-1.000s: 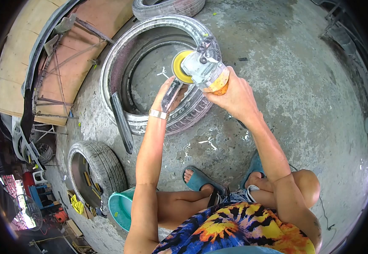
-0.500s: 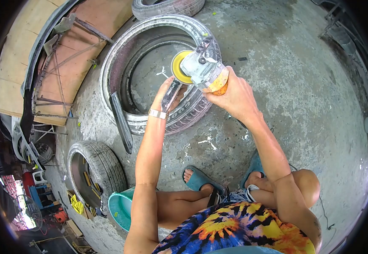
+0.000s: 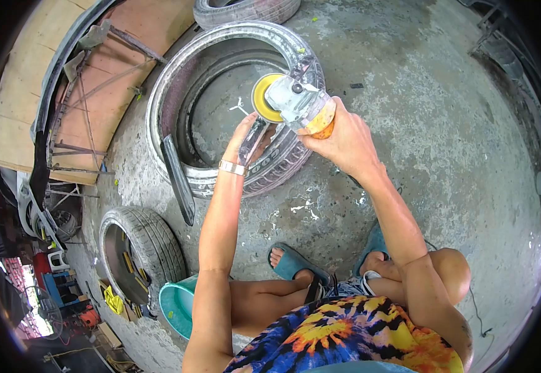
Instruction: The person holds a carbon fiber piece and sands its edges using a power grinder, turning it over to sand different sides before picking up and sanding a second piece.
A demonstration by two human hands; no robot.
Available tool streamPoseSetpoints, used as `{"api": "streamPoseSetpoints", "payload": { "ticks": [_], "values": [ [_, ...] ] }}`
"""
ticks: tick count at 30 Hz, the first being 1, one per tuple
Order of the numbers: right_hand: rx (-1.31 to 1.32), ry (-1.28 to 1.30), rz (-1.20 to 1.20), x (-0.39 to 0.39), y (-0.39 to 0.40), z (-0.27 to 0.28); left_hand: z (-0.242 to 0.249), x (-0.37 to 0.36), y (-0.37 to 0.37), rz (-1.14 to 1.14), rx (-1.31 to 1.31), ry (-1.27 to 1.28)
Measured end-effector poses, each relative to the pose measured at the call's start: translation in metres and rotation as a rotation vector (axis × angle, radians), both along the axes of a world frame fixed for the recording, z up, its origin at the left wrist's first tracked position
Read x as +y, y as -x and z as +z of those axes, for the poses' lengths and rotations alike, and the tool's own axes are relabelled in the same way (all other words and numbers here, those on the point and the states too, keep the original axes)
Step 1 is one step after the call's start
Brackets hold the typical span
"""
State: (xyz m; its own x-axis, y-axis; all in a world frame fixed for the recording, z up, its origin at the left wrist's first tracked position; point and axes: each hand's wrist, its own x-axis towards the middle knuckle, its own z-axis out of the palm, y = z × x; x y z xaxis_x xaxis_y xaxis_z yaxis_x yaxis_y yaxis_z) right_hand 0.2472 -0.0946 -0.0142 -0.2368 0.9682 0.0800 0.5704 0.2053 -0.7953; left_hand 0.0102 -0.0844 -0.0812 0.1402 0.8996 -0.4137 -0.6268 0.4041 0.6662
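Note:
My right hand (image 3: 345, 140) is wrapped around the orange-ended body of an angle grinder (image 3: 295, 99), which has a yellow disc (image 3: 262, 98) on its head. In my left hand (image 3: 239, 137) is a short dark strip-like piece (image 3: 253, 140) with pale dust on it, its upper end close under the disc's edge. Both hands are over the near side of a large dusty tire (image 3: 186, 65) lying flat on the floor. Against that tire leans a longer dark strip (image 3: 177, 180).
A second tire (image 3: 158, 245) stands at lower left, beside a teal bucket (image 3: 177, 304). Another tire (image 3: 249, 13) lies at the top. Wooden panels with a metal frame (image 3: 106, 93) occupy the upper left. Along the right floor runs a cable (image 3: 477, 311).
The dark piece in my left hand has shifted very slightly under the disc. The grinder and my right hand stay in nearly the same place.

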Motion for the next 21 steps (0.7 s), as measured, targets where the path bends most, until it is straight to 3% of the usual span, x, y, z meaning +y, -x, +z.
{"api": "streamPoseSetpoints", "payload": {
  "ticks": [6,8,21],
  "values": [
    [0.05,-0.027,-0.037,0.006,-0.005,-0.002,0.008,0.0,-0.002,-0.012,0.081,0.019],
    [0.062,-0.004,-0.092,0.007,-0.007,0.0,0.008,0.0,0.0,-0.104,-0.002,-0.076],
    [0.055,0.014,-0.045,0.002,-0.006,0.003,0.015,-0.002,-0.01,-0.037,0.003,-0.009]
  ]
}}
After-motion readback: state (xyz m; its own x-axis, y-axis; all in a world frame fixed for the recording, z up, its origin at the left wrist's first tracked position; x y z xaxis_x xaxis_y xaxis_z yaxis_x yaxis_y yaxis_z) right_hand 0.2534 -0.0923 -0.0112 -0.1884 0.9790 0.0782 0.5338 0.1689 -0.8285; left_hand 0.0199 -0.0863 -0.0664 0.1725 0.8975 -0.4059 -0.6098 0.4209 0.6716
